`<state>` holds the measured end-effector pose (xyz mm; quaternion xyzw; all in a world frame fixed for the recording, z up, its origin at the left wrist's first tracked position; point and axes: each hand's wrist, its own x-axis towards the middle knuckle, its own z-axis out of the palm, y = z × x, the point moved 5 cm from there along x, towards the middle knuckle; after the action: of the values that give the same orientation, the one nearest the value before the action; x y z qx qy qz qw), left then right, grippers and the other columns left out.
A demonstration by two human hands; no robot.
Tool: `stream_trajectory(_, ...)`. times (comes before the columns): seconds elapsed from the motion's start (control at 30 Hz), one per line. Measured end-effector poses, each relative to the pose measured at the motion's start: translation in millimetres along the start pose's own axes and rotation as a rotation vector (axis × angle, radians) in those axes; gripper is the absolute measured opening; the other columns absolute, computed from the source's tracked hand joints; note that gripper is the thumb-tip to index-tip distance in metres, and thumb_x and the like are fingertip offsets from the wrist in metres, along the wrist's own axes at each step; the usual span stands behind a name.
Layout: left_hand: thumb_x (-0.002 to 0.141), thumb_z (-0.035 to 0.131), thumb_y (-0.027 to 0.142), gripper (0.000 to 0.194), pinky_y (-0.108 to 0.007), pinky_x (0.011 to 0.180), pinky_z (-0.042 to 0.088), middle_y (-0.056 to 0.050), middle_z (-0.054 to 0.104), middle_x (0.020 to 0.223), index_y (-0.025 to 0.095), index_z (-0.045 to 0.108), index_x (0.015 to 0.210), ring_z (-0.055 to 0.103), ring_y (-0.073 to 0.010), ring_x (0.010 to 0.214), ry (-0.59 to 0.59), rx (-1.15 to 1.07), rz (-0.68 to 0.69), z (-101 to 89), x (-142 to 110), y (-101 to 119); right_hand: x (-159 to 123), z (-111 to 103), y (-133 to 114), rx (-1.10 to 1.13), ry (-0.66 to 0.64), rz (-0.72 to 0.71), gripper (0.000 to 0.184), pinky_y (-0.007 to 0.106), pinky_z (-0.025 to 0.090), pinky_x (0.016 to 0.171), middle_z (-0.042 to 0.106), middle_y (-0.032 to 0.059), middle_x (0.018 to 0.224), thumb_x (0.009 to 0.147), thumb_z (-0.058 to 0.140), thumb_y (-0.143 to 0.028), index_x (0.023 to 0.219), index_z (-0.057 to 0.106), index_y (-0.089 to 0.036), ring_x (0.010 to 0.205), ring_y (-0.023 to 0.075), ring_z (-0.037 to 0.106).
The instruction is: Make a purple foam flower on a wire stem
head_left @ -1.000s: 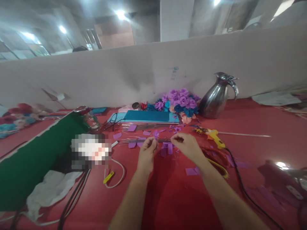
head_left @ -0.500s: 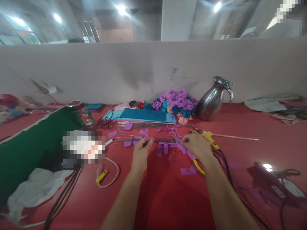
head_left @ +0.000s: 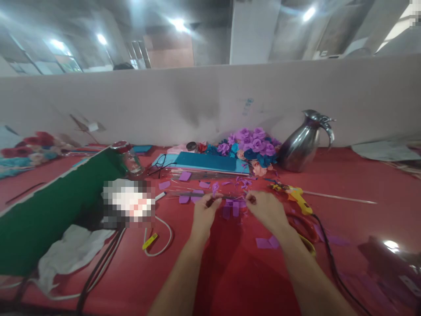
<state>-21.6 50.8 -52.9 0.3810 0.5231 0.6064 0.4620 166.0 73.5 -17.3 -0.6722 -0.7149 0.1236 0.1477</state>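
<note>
My left hand (head_left: 205,216) is closed in a pinch. A small curled purple paper piece (head_left: 215,188) stands up at its fingertips, by thin dark stems (head_left: 187,193) lying across the table. My right hand (head_left: 268,210) is closed just to the right, thumb and fingers pressed together; what it pinches is too small to make out. Cut purple paper strips (head_left: 236,208) lie under and between the hands. Scissors with red and yellow handles (head_left: 305,228) lie partly hidden beside my right forearm.
A yellow glue gun (head_left: 301,199) with a black cord lies right of my hands. Behind are blue sheets (head_left: 210,161), a bunch of paper flowers (head_left: 251,142) and a steel jug (head_left: 301,142). A green panel (head_left: 66,197), white cloth (head_left: 74,254) and cables occupy the left.
The view has shifted slightly. My right hand has moved off the pointed metal blade it was holding, and the scissors' handles now show further right. My left hand keeps its pinch.
</note>
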Motion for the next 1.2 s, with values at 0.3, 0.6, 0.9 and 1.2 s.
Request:
stream_trajectory(0.3, 0.062, 0.069, 0.017, 0.023, -0.025, 0.068, 0.044, -0.004, 0.071, 0.079, 0.017, 0.075, 0.085, 0.058, -0.0141, 0.069, -0.077, 0.027, -0.051, 6.0, -1.3, -2.3, 1.7, 27.8, -24.8, 0.633, -0.114, -0.296, 0.02, 0.027, 0.045, 0.066, 0.073, 0.0024, 0.08, 0.08, 0.051, -0.026, 0.085, 0.069, -0.021, 0.074, 0.0178, 0.064)
stream_trajectory(0.6, 0.074, 0.058, 0.011, 0.02, -0.028, 0.074, 0.045, -0.009, 0.072, 0.086, 0.016, 0.071, 0.088, 0.065, -0.0198, 0.08, 0.225, 0.612, 0.056, -36.1, 16.4, 7.8, 6.8, 32.7, -4.7, 0.195, -0.033, -0.159, 0.018, 0.027, 0.042, 0.073, 0.072, 0.0042, 0.091, 0.079, 0.054, -0.014, 0.087, 0.068, -0.022, 0.085, 0.0183, 0.065)
stream_trajectory(0.9, 0.069, 0.073, 0.026, 0.019, -0.03, 0.075, 0.045, -0.009, 0.07, 0.097, 0.019, 0.068, 0.085, 0.065, -0.0227, 0.087, 0.206, 1.1, -0.023, -61.4, 19.5, 19.2, -8.8, 31.2, -33.2, 0.086, -0.153, -0.311, 0.013, 0.027, 0.04, 0.071, 0.072, 0.0017, 0.088, 0.078, 0.059, -0.019, 0.086, 0.068, -0.024, 0.086, 0.0188, 0.064)
stream_trajectory(1.2, 0.081, 0.059, 0.022, 0.018, -0.031, 0.075, 0.045, -0.01, 0.074, 0.095, 0.021, 0.074, 0.091, 0.067, -0.0251, 0.091, 0.221, 1.157, -0.029, -65.1, 24.5, 14.5, -14.0, 35.1, -38.9, 0.051, -0.187, -0.312, 0.018, 0.028, 0.04, 0.079, 0.073, 0.0054, 0.096, 0.083, 0.052, -0.018, 0.086, 0.069, -0.022, 0.096, 0.0205, 0.064)
